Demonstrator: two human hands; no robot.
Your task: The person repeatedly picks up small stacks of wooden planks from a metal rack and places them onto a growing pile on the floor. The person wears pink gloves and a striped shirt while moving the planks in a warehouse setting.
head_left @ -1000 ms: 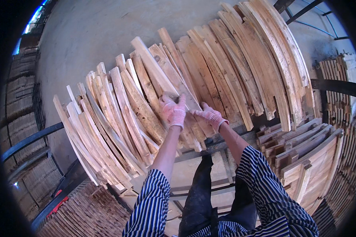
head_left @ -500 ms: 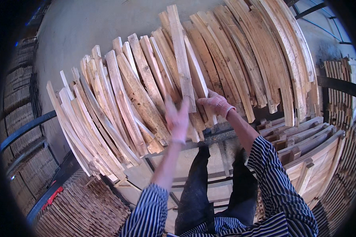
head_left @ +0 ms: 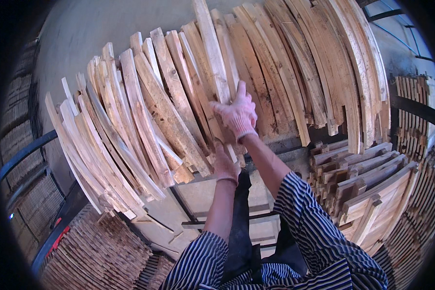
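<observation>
One gloved right hand (head_left: 238, 113), thumb and forefinger spread wide, over a pale plank (head_left: 210, 50); left hand (head_left: 225, 165) just below, its grip too hidden to tell! The plank lies mid-row atop close-set boards (head_left: 171, 113), wooden panels (head_left: 394, 200) standing near right.

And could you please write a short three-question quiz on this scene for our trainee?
1. True or false: the left hand and the right hand are both bare.
2. Which hand is placed higher in the picture, farther up along the wooden slats: A) left, or B) right?
3. Fill in the missing word: the sleeves are patterned with ____.

Key: 1. False, both are gloved. 2. B. 3. Stripes.
</observation>
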